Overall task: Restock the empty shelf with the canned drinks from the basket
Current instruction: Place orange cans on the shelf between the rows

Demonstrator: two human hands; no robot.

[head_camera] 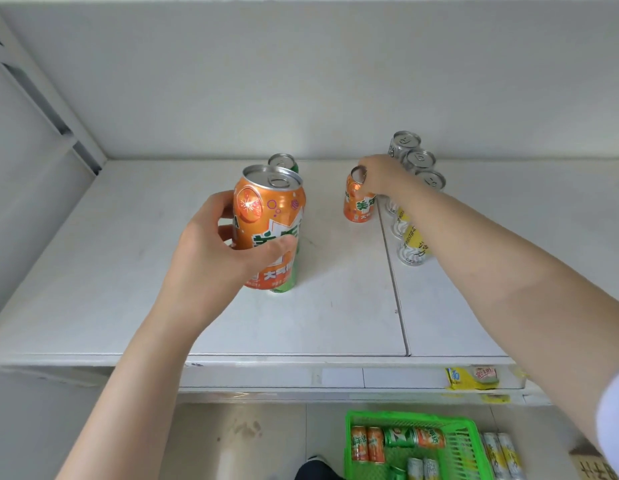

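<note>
My left hand (211, 258) grips an orange can (270, 216) upright, held above the white shelf (128, 271) and in front of two green cans (284, 162). My right hand (381, 176) is closed over the top of a second orange can (358, 202), which stands on the shelf near the middle. To the right of it stand three silver-and-yellow cans (420, 161) in a row running front to back, partly hidden by my right forearm. Below the shelf, a green basket (464, 445) on the floor holds several orange, green and silver cans.
The shelf has a grey back wall and a seam (394, 282) right of centre. A yellow price tag (471, 377) sticks to the front edge. Two silver-yellow cans (502, 455) lie right of the basket. A dark shoe (315, 469) shows on the floor.
</note>
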